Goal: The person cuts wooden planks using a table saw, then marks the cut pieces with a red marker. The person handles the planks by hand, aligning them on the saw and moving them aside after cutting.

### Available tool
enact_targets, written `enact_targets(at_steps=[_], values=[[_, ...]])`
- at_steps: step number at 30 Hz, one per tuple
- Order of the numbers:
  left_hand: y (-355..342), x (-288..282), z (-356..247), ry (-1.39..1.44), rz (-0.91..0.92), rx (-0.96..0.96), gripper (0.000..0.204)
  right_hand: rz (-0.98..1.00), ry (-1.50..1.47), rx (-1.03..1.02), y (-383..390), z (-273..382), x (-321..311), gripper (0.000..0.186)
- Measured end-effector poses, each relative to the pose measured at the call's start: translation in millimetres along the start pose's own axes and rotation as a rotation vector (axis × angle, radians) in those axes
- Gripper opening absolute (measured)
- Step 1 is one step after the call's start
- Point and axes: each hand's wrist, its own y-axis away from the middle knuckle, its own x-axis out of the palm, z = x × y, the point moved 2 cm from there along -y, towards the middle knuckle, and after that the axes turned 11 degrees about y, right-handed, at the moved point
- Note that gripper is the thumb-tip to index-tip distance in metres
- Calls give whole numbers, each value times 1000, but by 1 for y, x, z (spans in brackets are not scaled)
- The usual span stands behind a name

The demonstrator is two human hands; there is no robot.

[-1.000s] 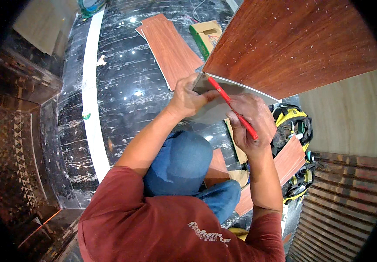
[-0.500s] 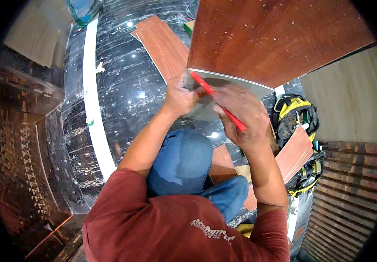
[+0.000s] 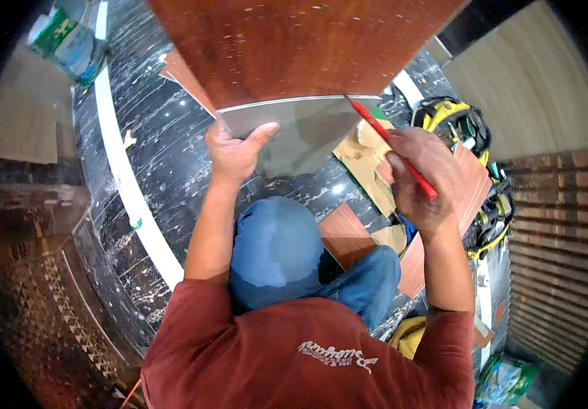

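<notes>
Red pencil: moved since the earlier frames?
Yes. Against the brown board, the red pencil went right, its tip from lower left corner toward lower right.

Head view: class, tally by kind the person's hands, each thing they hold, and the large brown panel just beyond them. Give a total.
Left hand and right hand: 2
Red pencil: 1
Grey sheet: 1
Large brown panel: 1
Total: 5
</notes>
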Motion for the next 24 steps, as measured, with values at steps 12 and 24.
enact_targets(at_steps=[12,24], values=[[2,-8,11,-41,-30,6,37,-103,20,5,17,-15,-16,29],[4,-8,11,-125,-19,42,34,-195,229,254,30,-34,-49,24]])
